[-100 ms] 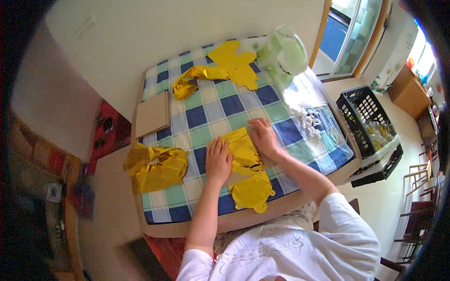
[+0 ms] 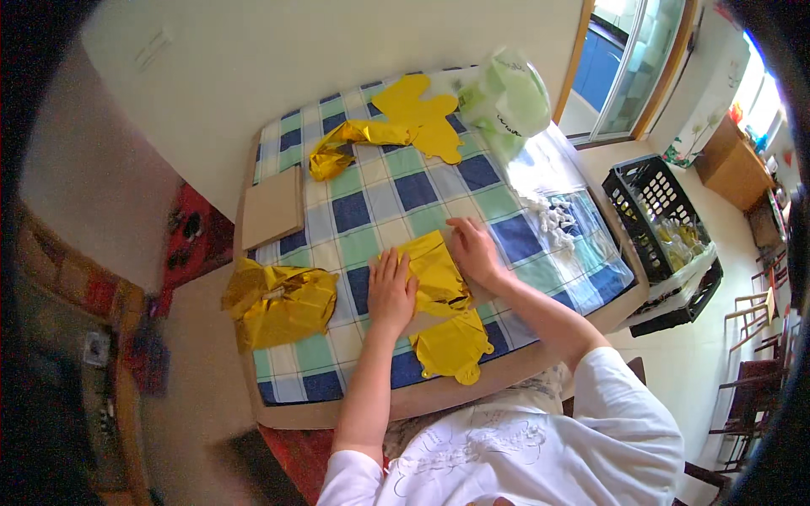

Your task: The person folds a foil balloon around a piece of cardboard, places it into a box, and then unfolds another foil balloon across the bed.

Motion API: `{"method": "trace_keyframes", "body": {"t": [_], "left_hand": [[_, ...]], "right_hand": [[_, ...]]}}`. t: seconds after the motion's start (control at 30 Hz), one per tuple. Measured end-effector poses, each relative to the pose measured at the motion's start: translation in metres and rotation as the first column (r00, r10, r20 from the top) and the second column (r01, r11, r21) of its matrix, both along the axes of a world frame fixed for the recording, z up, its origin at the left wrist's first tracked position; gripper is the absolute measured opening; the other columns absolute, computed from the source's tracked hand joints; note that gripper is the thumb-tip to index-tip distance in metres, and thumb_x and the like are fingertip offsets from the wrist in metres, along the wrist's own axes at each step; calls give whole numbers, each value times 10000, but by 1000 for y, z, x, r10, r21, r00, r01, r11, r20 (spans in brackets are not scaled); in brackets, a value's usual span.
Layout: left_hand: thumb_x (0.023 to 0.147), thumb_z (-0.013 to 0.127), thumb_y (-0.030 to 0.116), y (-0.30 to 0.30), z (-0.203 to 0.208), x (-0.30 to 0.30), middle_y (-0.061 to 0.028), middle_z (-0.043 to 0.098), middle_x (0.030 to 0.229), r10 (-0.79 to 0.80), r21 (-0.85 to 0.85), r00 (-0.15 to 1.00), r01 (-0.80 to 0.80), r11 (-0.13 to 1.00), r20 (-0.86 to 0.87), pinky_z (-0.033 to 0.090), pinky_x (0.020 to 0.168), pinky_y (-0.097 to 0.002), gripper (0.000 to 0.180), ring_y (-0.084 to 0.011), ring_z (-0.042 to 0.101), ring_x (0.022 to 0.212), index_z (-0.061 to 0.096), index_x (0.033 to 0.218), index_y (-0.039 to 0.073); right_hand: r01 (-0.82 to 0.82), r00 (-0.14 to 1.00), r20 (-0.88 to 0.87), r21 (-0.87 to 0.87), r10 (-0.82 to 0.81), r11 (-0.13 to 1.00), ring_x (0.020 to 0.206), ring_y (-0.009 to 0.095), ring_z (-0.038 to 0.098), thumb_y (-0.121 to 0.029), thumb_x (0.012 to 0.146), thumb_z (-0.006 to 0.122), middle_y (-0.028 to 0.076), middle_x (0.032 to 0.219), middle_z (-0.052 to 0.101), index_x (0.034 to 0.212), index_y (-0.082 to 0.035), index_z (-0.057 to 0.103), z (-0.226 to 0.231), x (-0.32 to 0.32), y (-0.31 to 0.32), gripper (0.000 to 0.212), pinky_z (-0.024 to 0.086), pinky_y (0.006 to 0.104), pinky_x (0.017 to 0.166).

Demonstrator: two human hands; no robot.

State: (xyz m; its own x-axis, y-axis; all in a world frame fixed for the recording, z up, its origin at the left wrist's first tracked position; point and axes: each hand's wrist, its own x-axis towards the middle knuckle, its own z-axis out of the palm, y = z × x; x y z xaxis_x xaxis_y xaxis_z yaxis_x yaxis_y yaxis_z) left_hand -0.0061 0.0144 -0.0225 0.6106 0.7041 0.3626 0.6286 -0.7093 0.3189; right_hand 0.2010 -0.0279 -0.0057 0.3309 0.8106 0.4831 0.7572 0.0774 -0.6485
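Note:
A flat gold foil balloon point(image 2: 436, 263) lies in front of me on the checked tablecloth, with a greyish-tan board point(image 2: 429, 322) showing partly beneath it. My left hand point(image 2: 393, 291) rests palm down along its left edge, fingers stretched out. At the upper right edge sits my right hand point(image 2: 474, 251), its fingers slightly bent and apart; the fingertips are close to the foil, though I cannot tell whether they touch it. Toward me, a scalloped gold foil piece point(image 2: 453, 347) hangs off the near end of the board. Nothing shows gripped in either hand.
Crumpled gold foil point(image 2: 287, 304) lies left, below a tan board point(image 2: 274, 209). Across the table are more gold foil point(image 2: 422, 114), a green-white plastic bag point(image 2: 508, 97) and a small white tangle point(image 2: 557, 221). Black crates point(image 2: 654, 211) stand beyond the table's right edge.

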Motion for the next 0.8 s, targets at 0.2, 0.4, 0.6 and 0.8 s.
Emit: {"method": "trace_keyframes", "body": {"t": [0.2,0.4,0.6,0.8], "left_hand": [[928,532,240,-2,0,1,-171,382,1454,23,-32,1000,-24,999,-6,243,1122,-476,468,-323,324,1369,460,1353,57],[947,506,263,-1,0,-3,-151,360,1475,34,-76,999,-35,997,-16,233,1127,-475,464,-308,309,1380,451,1366,70],[936,529,249,-2,0,0,-148,364,1473,31,-82,1000,-31,996,-1,225,1133,-476,458,-309,316,1376,463,1352,70],[925,546,245,-1,5,2,-154,393,1452,31,-106,999,-27,994,34,225,1132,-477,433,-315,328,1368,494,1311,55]], "right_hand": [[-108,985,-163,-290,63,951,780,396,619,-124,848,589,209,832,638,1220,-118,524,4,-12,2,378,498,453,707],[-171,942,-332,-380,39,909,754,334,650,-100,819,643,197,804,650,1256,-125,483,21,-17,-4,466,505,427,672],[-179,924,-382,-371,26,911,755,291,661,-104,794,691,163,785,661,1279,-127,449,4,-3,5,542,507,412,669],[-168,924,-379,-313,39,935,675,214,607,-91,782,686,104,708,612,1291,-133,449,-11,5,17,563,490,353,632]]}}
